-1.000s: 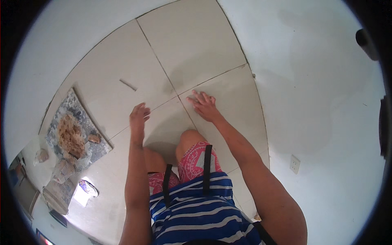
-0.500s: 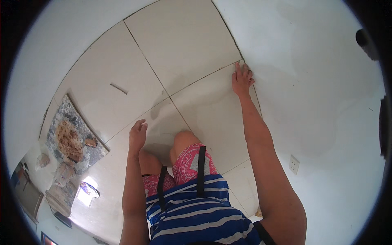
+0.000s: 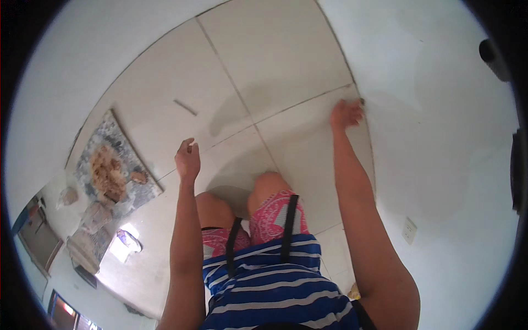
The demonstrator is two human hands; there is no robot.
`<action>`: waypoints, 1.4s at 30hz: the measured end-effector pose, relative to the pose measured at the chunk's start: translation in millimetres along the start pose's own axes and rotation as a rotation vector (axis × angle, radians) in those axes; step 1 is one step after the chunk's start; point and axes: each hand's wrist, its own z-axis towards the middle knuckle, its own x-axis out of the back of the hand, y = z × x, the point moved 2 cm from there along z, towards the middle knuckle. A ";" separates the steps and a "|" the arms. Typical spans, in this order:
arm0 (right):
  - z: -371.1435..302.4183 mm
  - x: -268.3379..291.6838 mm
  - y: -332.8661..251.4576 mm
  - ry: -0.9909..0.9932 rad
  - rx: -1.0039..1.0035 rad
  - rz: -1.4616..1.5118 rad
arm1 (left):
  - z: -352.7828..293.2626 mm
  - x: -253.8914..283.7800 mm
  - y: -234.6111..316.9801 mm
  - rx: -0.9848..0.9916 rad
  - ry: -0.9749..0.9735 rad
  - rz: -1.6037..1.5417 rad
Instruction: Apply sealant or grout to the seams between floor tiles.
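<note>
My right hand [image 3: 347,114] is low by the joint where the tiled floor meets the white wall [image 3: 434,143]. Its fingers look spread, though movement blurs them. A small dark spot shows at the fingertips; whether it is a loose piece or a mark, I cannot tell. Above the pale floor tiles [image 3: 297,148] hovers my left hand [image 3: 188,159], its fingers loosely bent and apart, with nothing visible in it. A thin, flat grey strip [image 3: 185,107] lies on the tiles beyond that hand.
On the left lies a stained board [image 3: 129,165] bearing a heap of brown mortar-like material [image 3: 107,173]. Bags [image 3: 96,217] and a shiny packet [image 3: 128,241] are nearer me. A white wall socket [image 3: 409,230] is on the right, and a yellowish object [image 3: 353,291] sits beside my right upper arm.
My right hand has drawn back slightly from the tile corner and turned. The left hand stays raised, its fingers a little changed. The whole scene has shifted rightward in view.
</note>
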 end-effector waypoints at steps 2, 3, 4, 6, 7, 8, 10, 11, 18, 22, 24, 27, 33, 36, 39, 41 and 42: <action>2.1 -7.8 55.0 0.214 -0.051 0.068 | 15.0 -2.0 21.0 -0.028 0.028 0.040; -17.1 -7.5 64.5 0.148 -0.135 0.123 | 23.7 8.5 15.3 -0.127 0.111 0.092; -31.3 -4.9 75.0 0.095 -0.227 0.165 | 29.7 13.7 13.1 -0.233 0.177 0.135; -39.8 -11.4 103.1 0.129 -0.335 0.195 | 48.5 16.5 22.8 -0.520 0.291 0.369; -40.6 -15.0 120.8 0.162 -0.425 0.226 | 59.5 13.8 28.9 -0.518 0.253 0.469; -40.2 -15.7 132.4 0.174 -0.450 0.217 | 69.7 13.0 38.3 -0.621 0.243 0.564; -40.9 -19.5 152.5 0.142 -0.635 0.194 | 80.6 3.7 55.5 -0.817 0.231 0.798; -50.1 -17.2 143.3 0.127 -0.653 0.196 | 89.5 8.3 50.8 -0.829 0.226 0.818; -43.7 -15.4 128.0 0.141 -0.735 0.114 | 109.4 -8.7 58.4 -0.890 -0.026 0.952; -42.5 -11.3 131.5 0.217 -0.736 0.085 | 77.2 -41.1 104.9 -0.310 -0.259 0.162; -43.5 -11.6 122.6 0.184 -0.753 0.096 | 68.9 -56.1 114.6 -0.231 -0.449 -0.283; -40.8 -12.6 130.6 0.161 -0.769 0.090 | 38.1 -99.9 159.3 -0.209 -0.542 -0.396; -41.7 -15.6 124.3 0.133 -0.749 0.130 | 34.0 -163.9 192.4 -0.368 -0.693 -0.326; -38.6 -20.3 121.3 0.128 -0.742 0.123 | 44.1 -182.7 197.9 -0.427 -0.718 -0.157; -36.7 -26.0 122.5 0.127 -0.712 0.089 | 46.0 -190.8 205.4 -0.561 -0.756 0.078; -39.2 -29.8 117.5 0.117 -0.693 0.089 | 55.4 -191.9 201.5 -0.586 -0.763 0.104; -42.1 -31.2 114.4 0.134 -0.666 0.102 | 59.2 -191.2 198.0 -0.610 -0.767 0.120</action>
